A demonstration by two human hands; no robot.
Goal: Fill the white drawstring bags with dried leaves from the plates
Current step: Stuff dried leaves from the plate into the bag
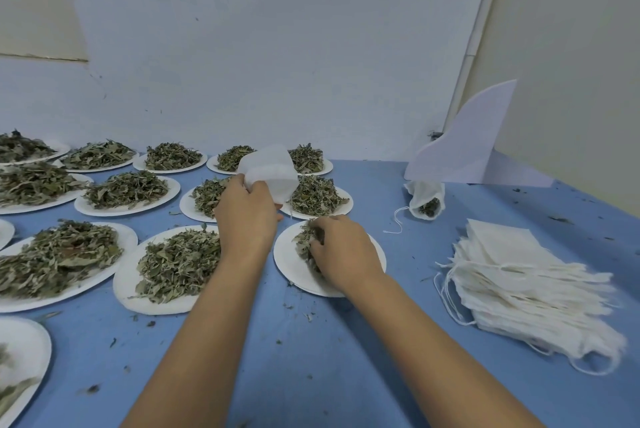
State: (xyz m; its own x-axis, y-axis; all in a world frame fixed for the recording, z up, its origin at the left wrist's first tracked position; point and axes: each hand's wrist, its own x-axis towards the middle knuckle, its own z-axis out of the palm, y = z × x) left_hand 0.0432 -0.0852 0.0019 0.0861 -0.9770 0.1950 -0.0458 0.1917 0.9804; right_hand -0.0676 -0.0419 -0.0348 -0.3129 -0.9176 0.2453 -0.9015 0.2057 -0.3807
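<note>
My left hand (246,216) grips a white drawstring bag (273,171) by its lower edge and holds it upright above the plates. My right hand (341,251) is curled round a clump of dried leaves (304,240) on a white plate (287,261) just right of centre. A filled bag (426,201) with leaves showing lies against the back right, its string trailing on the table. A stack of flat white bags (519,282) sits at the right.
Several white plates heaped with dried leaves (180,261) cover the blue table (311,358) to the left and back. A pale folded card (467,147) stands at the back right by the wall. Leaf crumbs are scattered over the table.
</note>
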